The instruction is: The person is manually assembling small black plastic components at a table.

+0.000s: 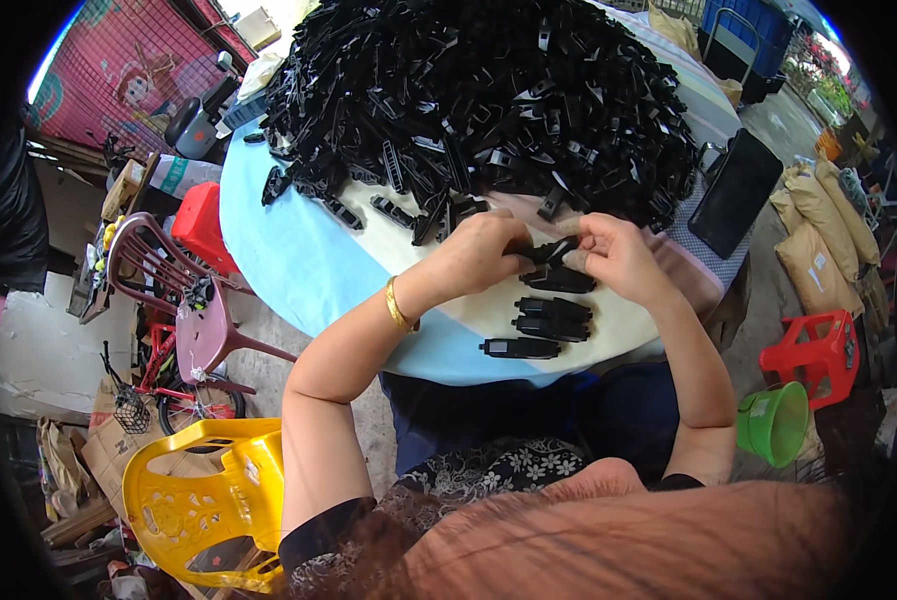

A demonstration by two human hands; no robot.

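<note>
I hold a small, elongated black plastic part [552, 250] between my left hand [481, 252] and my right hand [618, 257], over the near side of the pale blue-and-cream cloth [283, 245]. My left fingertips are clamped on its left end; my right thumb and forefinger pinch its right end. Neither hand is nearer. Its long axis runs hand to hand, right end slanting away from my body; I cannot tell which end is the front. A column of matching black plastic parts [551, 328] lies nearer my body, long axes roughly left to right.

hands [483, 252] pinch black piece [550, 252] | black heap [468, 90] beyond | round table [280, 240]
</note>
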